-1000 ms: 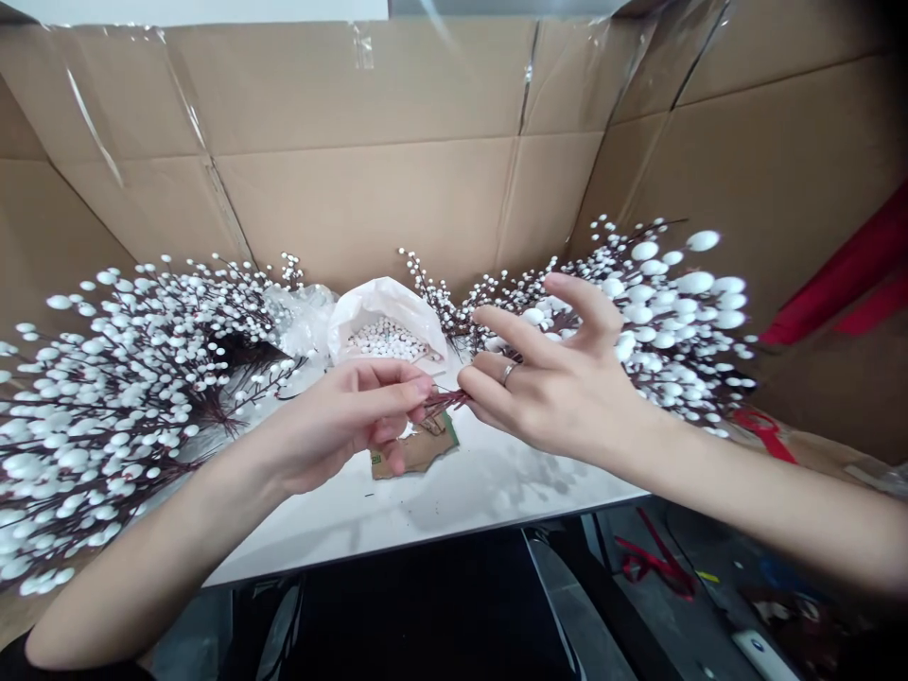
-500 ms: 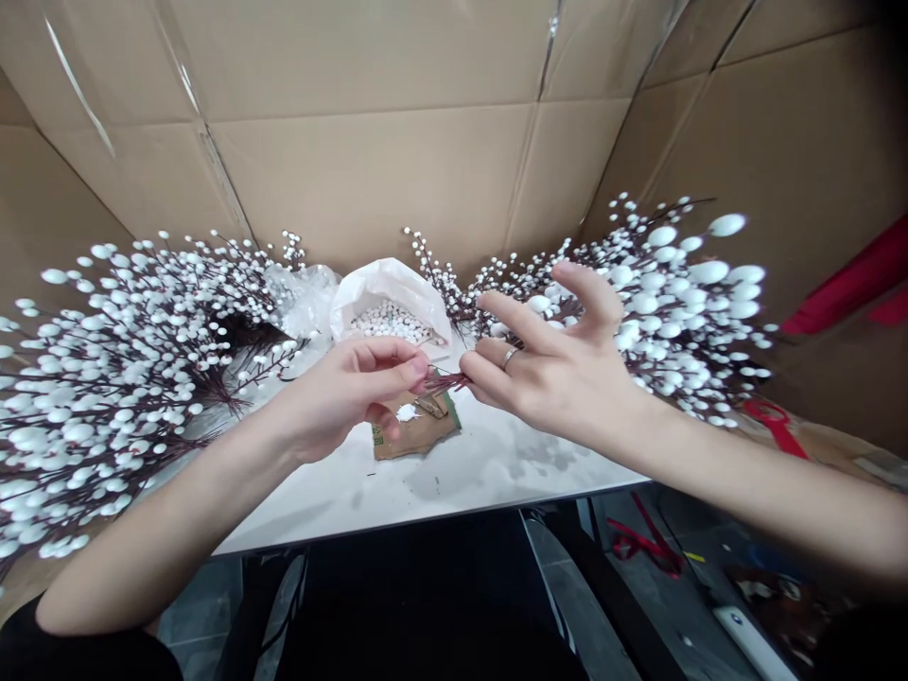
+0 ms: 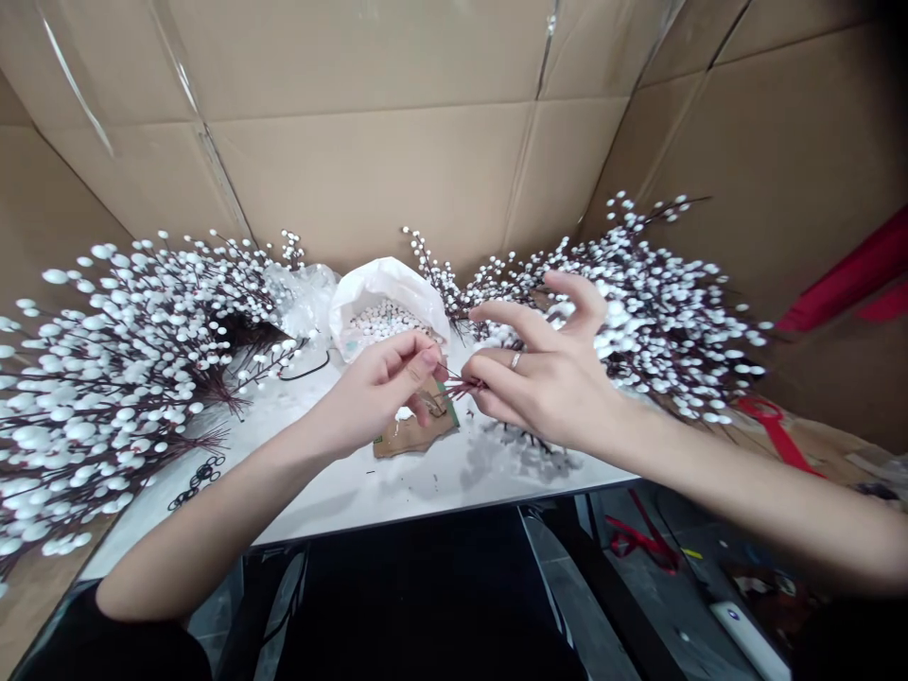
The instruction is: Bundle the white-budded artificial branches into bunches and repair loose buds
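My right hand (image 3: pixel 550 383), with a ring on one finger, grips a bundle of thin reddish-brown stems (image 3: pixel 464 386) in its curled lower fingers. The index finger and thumb are raised away from it. My left hand (image 3: pixel 383 388) pinches a thin dark stem or strand (image 3: pixel 443 369) at the left end of the bundle. Its fingertips sit slightly apart from the other stem ends. Both hands are over a torn piece of cardboard (image 3: pixel 408 441) bearing a white smear. The bundle's far end is hidden behind my right hand, against white-berried branches.
An open white plastic bag (image 3: pixel 387 277) of loose white berries stands behind the hands. White-berried branches (image 3: pixel 128 350) fill the left side, more branches (image 3: pixel 667 331) the right. Black rings (image 3: pixel 195 484) lie on the white table (image 3: pixel 340 501). Cardboard walls (image 3: pixel 369 180) enclose it; red ribbon (image 3: pixel 642 539) hangs below.
My left hand has shifted slightly right and up, and the stem ends now fan apart. My right hand has turned a little; the large berries seen beyond its wrist have gone from there.
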Available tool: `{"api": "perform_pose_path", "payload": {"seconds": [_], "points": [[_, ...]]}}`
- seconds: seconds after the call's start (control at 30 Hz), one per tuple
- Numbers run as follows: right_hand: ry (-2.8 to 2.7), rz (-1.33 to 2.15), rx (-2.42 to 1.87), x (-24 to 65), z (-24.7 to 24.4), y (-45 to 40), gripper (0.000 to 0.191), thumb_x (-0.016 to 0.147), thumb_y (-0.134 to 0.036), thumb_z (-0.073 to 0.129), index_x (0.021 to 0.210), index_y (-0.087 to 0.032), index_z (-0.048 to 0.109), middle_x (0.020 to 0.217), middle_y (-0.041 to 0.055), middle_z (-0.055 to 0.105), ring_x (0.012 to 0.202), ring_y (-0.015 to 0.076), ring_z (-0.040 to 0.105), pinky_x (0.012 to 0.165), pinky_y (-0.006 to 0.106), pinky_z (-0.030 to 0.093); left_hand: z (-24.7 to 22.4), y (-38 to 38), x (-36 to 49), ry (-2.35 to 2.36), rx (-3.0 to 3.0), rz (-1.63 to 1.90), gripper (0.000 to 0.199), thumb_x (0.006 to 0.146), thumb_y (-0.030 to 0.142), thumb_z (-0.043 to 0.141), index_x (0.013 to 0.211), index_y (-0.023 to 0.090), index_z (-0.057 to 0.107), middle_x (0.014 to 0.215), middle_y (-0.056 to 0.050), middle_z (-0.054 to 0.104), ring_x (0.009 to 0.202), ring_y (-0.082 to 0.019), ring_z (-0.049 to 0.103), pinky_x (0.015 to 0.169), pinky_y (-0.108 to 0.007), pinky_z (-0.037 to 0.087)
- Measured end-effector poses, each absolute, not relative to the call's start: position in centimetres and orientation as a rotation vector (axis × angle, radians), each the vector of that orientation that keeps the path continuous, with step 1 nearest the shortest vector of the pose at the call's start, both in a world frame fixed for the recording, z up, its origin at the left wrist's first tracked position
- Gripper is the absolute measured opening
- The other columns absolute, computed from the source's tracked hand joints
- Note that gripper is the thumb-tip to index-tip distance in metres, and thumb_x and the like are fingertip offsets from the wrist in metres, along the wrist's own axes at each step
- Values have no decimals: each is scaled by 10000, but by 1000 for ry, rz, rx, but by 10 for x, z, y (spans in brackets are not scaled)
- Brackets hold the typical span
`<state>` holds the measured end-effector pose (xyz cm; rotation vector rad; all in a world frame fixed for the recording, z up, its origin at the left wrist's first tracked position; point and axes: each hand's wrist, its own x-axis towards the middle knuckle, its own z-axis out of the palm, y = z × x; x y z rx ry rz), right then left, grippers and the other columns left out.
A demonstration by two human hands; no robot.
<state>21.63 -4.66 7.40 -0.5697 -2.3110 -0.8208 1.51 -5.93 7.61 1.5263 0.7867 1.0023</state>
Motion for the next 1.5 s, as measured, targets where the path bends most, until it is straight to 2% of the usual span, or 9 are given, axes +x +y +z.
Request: {"api": "perform_pose_path", "payload": {"seconds": [0.3, 0.43, 0.63, 0.8, 1.0, 1.07, 1.17, 1.37, 1.5], "points": [[-2316, -373, -576, 212, 69, -47, 291, 953, -207, 379, 739, -215, 577, 645, -11, 643, 1115, 210, 539, 1062, 519, 146, 54, -69, 28, 457, 1135, 1099, 324, 802, 423, 622, 644, 150, 548, 687, -14, 532, 582, -125, 545, 535, -262, 481], [-2312, -295, -567, 213, 70, -47, 295, 963, -229, 378, 736, -213, 565, 621, -14, 625, 1130, 210, 529, 1055, 520, 134, 46, -67, 30, 460, 1342, 1256, 240, 775, 283, 684, 662, 169, 506, 704, 19, 528, 533, -89, 540, 508, -233, 461], [-2362, -206, -601, 217, 79, -50, 317, 969, -232, 369, 750, -224, 597, 626, -15, 631, 1157, 202, 503, 1065, 516, 87, 50, -61, 37, 587, 1692, 1752, 223, 712, 128, 711, 648, 183, 505, 661, 39, 553, 556, -84, 556, 529, -218, 475], [-2387, 19, -649, 215, 94, -58, 369, 974, -230, 365, 717, -232, 629, 698, -22, 666, 1147, 181, 491, 1080, 480, 76, 70, -72, 45, 978, 1629, 2184, 189, 706, 156, 740, 740, 230, 569, 620, 54, 572, 556, -99, 555, 529, -237, 460], [-2367, 254, -671, 210, 101, -67, 417, 981, -251, 350, 697, -231, 655, 738, -17, 671, 1147, 174, 472, 1086, 449, 71, 69, -74, 33, 1115, 1784, 1972, 101, 740, 210, 718, 757, 275, 641, 755, -30, 593, 797, -195, 558, 671, -326, 475], [-2349, 302, -636, 208, 99, -69, 419, 982, -256, 352, 696, -231, 657, 731, -19, 673, 1144, 174, 472, 1084, 444, 70, 57, -69, 26, 933, 1854, 2091, 109, 737, 197, 708, 755, 282, 642, 749, -17, 594, 763, -186, 555, 707, -340, 484], [-2373, 395, -557, 206, 97, -72, 412, 985, -252, 346, 702, -224, 645, 753, -26, 689, 1150, 173, 468, 1083, 446, 66, 46, -66, 17, 732, 1915, 1946, 112, 706, 228, 741, 732, 280, 645, 759, -7, 595, 747, -170, 569, 751, -337, 495], [-2399, 587, -380, 204, 97, -81, 386, 987, -249, 358, 710, -217, 625, 766, -26, 695, 1121, 165, 487, 1089, 439, 102, 79, -91, 21, 641, 1919, 1536, 289, 584, 401, 802, 489, 265, 565, 561, -1, 512, 508, -157, 522, 543, -350, 505], [-2438, 627, -358, 203, 101, -86, 399, 996, -257, 347, 721, -214, 632, 790, -16, 697, 1131, 162, 488, 1099, 435, 119, 77, -106, 27, 644, 1880, 1638, 337, 602, 442, 776, 434, 273, 537, 470, 11, 467, 388, -135, 442, 444, -353, 482]]}}
